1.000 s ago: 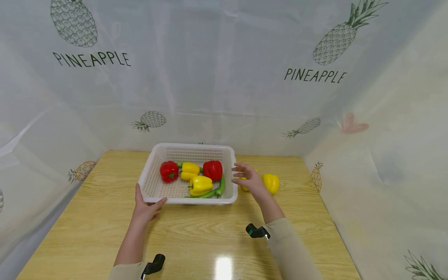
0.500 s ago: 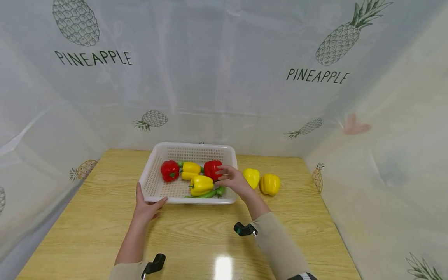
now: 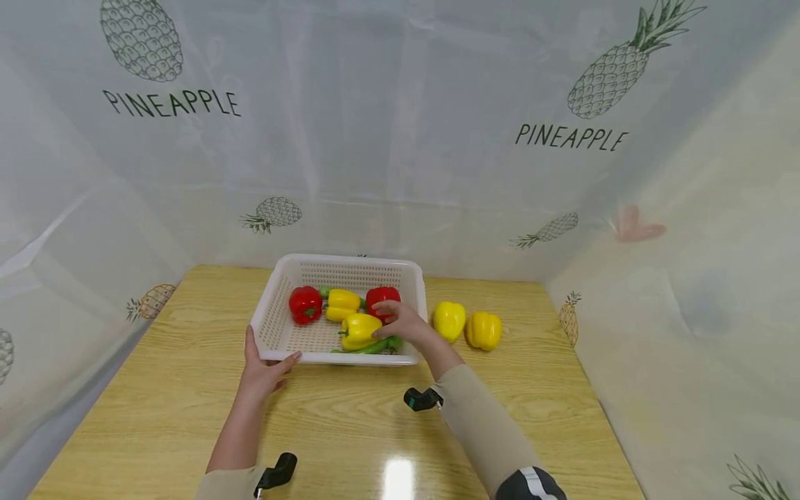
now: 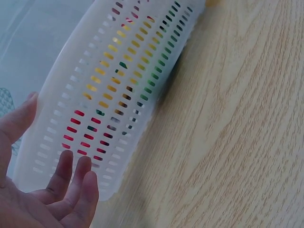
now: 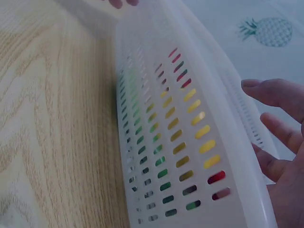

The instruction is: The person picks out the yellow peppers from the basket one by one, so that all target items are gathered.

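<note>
A white plastic basket stands on the table, holding red bell peppers, yellow bell peppers and long green peppers. My left hand holds the basket's near left corner. In the left wrist view, its thumb lies at the rim and the other fingers bend in front of the slotted wall. My right hand reaches over the basket's right rim with fingers spread, near the right red pepper and the front yellow one. Whether it touches either is unclear.
Two more yellow bell peppers lie on the wooden table right of the basket. Pineapple-printed sheeting hangs behind the table and along both sides.
My right hand has moved left from beside the basket to above its right part, uncovering the yellow pepper outside. The left hand stays at the corner.
</note>
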The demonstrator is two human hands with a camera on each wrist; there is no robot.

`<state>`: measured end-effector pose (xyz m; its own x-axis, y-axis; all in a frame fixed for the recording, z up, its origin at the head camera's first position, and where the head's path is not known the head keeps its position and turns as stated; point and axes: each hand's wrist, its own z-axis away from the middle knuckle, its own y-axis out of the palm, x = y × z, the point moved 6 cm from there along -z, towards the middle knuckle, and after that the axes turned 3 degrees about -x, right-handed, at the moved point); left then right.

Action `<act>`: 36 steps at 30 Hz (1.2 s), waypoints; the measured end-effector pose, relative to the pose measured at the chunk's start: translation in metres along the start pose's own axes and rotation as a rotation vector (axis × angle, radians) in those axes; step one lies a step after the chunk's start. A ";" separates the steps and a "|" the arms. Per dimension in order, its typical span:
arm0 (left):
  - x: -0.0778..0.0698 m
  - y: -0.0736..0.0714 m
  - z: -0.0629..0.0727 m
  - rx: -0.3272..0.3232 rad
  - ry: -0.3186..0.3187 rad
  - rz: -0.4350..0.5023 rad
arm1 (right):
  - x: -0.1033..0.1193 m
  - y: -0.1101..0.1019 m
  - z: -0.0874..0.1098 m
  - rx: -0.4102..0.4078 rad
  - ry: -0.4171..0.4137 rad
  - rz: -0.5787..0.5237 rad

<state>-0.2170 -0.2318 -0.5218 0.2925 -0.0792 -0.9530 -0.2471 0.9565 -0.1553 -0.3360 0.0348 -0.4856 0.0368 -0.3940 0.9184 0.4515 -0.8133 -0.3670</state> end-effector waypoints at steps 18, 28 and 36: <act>-0.001 -0.001 0.002 -0.019 -0.005 -0.016 | 0.012 0.024 -0.015 0.134 0.094 0.183; -0.001 0.000 0.003 -0.014 0.003 -0.007 | 0.010 0.032 -0.020 0.195 0.110 0.265; 0.000 0.000 0.002 -0.015 0.006 -0.005 | 0.009 0.034 -0.024 0.191 0.136 0.271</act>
<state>-0.2152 -0.2310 -0.5208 0.2879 -0.0856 -0.9538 -0.2599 0.9516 -0.1638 -0.3416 -0.0068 -0.4934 0.0653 -0.6484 0.7585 0.6004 -0.5815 -0.5489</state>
